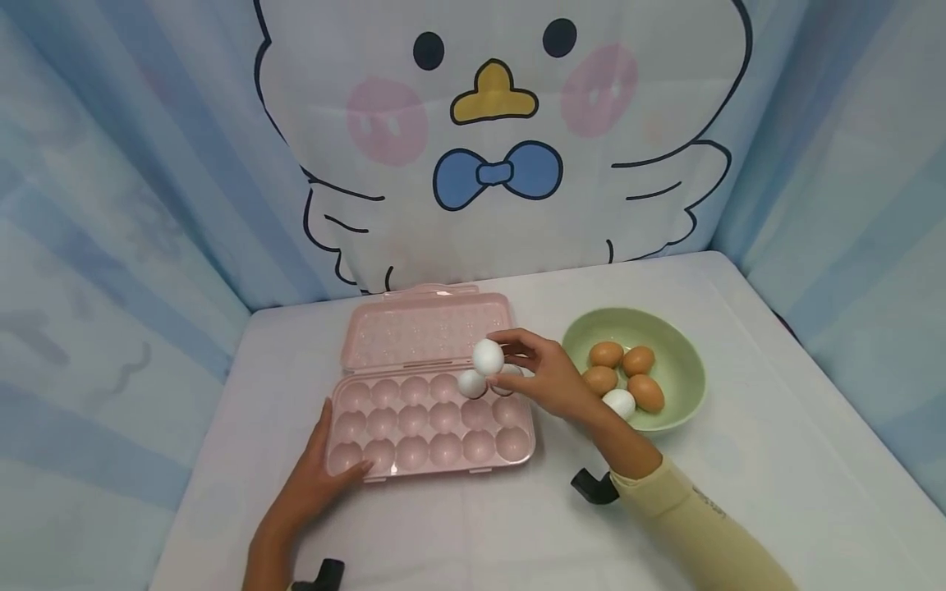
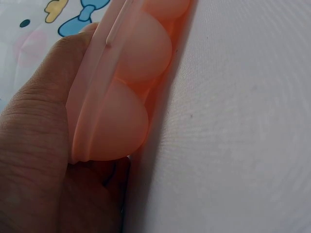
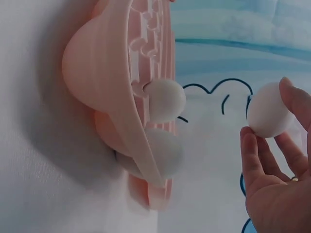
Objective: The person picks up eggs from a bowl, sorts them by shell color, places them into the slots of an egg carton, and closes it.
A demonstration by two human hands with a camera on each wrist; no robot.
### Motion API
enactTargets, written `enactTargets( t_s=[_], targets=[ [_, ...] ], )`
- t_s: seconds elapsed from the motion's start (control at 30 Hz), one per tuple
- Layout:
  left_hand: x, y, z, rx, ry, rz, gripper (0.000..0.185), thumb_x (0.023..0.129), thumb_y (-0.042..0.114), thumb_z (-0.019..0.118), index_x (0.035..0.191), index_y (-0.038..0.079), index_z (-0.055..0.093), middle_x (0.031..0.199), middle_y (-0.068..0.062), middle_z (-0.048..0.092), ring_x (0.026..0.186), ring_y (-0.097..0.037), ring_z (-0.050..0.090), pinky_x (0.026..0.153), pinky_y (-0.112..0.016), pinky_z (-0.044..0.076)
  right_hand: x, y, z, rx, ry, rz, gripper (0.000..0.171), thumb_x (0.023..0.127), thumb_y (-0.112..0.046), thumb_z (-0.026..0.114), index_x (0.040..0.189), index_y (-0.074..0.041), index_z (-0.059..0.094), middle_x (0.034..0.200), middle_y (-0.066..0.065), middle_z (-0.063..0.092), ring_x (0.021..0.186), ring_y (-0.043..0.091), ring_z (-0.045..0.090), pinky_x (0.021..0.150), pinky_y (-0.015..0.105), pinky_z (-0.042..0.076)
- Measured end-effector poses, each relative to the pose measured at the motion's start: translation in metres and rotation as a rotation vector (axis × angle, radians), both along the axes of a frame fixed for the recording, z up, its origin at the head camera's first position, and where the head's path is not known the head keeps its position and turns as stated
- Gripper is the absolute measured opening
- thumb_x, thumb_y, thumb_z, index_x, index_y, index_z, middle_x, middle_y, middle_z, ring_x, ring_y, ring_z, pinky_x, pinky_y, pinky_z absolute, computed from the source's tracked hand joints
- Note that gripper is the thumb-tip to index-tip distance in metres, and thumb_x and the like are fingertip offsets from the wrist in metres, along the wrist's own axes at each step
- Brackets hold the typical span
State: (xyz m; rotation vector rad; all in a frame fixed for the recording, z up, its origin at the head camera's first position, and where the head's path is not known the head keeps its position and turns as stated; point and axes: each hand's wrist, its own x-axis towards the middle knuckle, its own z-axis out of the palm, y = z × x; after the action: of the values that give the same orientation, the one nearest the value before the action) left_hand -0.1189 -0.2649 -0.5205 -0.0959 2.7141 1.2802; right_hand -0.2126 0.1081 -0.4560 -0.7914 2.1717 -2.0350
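A pink plastic egg carton lies with its lid swung back, its rows of round hollows facing up. My left hand grips the carton's near left corner, thumb over the rim; the left wrist view shows the thumb against the pink edge. Above the carton's far right part, my right hand pinches a white egg between thumb and fingertips. Two other white eggs sit in the far row at the right: one egg stands beside the other, which the right fingers partly cover.
To the right stands a green bowl holding several brown eggs and a white egg, partly hidden by the right forearm. A white cloth covers the table. Printed curtains hang behind and at both sides.
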Motion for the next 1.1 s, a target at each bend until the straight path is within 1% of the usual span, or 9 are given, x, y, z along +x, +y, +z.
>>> enactTargets(
  t_s=[0.23,0.4,0.53,0.6,0.67,0.77,0.9,0.97,1.1],
  targets=[
    [0.0,0.001,-0.001,-0.009,0.002,0.008,0.127,0.081,0.058,0.082,0.167,0.028,-0.007,0.173,-0.012,0.006,0.156,-0.041,0.009,0.118,-0.067,0.014,-0.001,-0.015,-0.002,-0.029,-0.003,0.047,0.057,0.084,0.007,0.082,0.137,0.001,0.061,0.131,0.015,0.063,0.121,0.031,0.063,0.105,0.038,0.05],
    [-0.001,0.0,-0.001,-0.015,-0.003,0.011,0.128,0.081,0.059,0.082,0.167,0.028,-0.008,0.173,-0.011,0.006,0.156,-0.04,0.009,0.118,-0.066,0.014,-0.004,-0.024,-0.006,0.005,-0.006,0.057,0.057,0.085,0.005,0.082,0.138,-0.002,0.06,0.134,0.013,0.062,0.122,0.03,0.063,0.105,0.036,0.049],
    [-0.001,-0.001,-0.003,0.012,-0.001,0.01,0.129,0.08,0.058,0.083,0.167,0.029,-0.007,0.173,-0.008,0.007,0.156,-0.038,0.01,0.119,-0.066,0.014,-0.005,-0.031,-0.011,0.033,-0.013,0.076,0.066,0.086,0.003,0.082,0.146,-0.005,0.055,0.138,0.013,0.059,0.122,0.032,0.061,0.105,0.036,0.049],
    [0.0,0.0,-0.003,0.022,0.006,0.007,0.129,0.08,0.057,0.084,0.167,0.028,-0.006,0.173,-0.009,0.008,0.156,-0.038,0.01,0.118,-0.066,0.014,-0.005,-0.035,-0.014,0.053,-0.012,0.085,0.066,0.088,0.002,0.081,0.147,-0.006,0.055,0.138,0.013,0.058,0.122,0.032,0.061,0.105,0.036,0.049],
    [0.001,0.0,-0.003,0.019,0.008,0.008,0.129,0.08,0.056,0.084,0.167,0.027,-0.006,0.173,-0.009,0.008,0.156,-0.038,0.01,0.118,-0.066,0.014,-0.005,-0.038,-0.016,0.074,0.001,0.103,0.063,0.088,0.001,0.081,0.147,-0.006,0.056,0.137,0.012,0.058,0.121,0.032,0.062,0.106,0.037,0.049],
    [0.002,0.001,-0.002,0.014,0.008,0.006,0.128,0.08,0.056,0.083,0.168,0.026,-0.005,0.173,-0.01,0.008,0.156,-0.039,0.01,0.118,-0.066,0.014,-0.006,-0.042,-0.017,0.104,0.031,0.132,0.055,0.089,0.0,0.08,0.141,-0.003,0.061,0.134,0.013,0.059,0.12,0.032,0.062,0.106,0.038,0.049],
    [0.001,0.0,-0.003,0.005,0.019,-0.005,0.127,0.081,0.056,0.083,0.167,0.026,-0.006,0.173,-0.011,0.007,0.156,-0.04,0.01,0.118,-0.066,0.015,-0.009,-0.048,-0.019,0.17,0.092,0.147,0.052,0.089,-0.003,0.081,0.138,-0.003,0.063,0.133,0.012,0.062,0.122,0.029,0.062,0.105,0.039,0.049],
    [0.0,-0.001,-0.004,0.006,0.035,-0.012,0.126,0.082,0.055,0.083,0.168,0.025,-0.006,0.173,-0.011,0.008,0.156,-0.04,0.01,0.118,-0.067,0.015,-0.01,-0.05,-0.019,0.225,0.131,0.14,0.051,0.089,-0.006,0.082,0.137,-0.005,0.064,0.132,0.009,0.063,0.123,0.025,0.061,0.105,0.039,0.049],
    [0.0,-0.002,-0.006,0.017,0.05,-0.016,0.126,0.082,0.052,0.084,0.168,0.025,-0.005,0.172,-0.012,0.008,0.156,-0.04,0.01,0.118,-0.067,0.015,-0.012,-0.054,-0.017,0.319,0.192,0.124,0.05,0.088,-0.01,0.084,0.135,-0.008,0.067,0.128,0.0,0.067,0.118,0.018,0.062,0.104,0.041,0.05]
  ],
)
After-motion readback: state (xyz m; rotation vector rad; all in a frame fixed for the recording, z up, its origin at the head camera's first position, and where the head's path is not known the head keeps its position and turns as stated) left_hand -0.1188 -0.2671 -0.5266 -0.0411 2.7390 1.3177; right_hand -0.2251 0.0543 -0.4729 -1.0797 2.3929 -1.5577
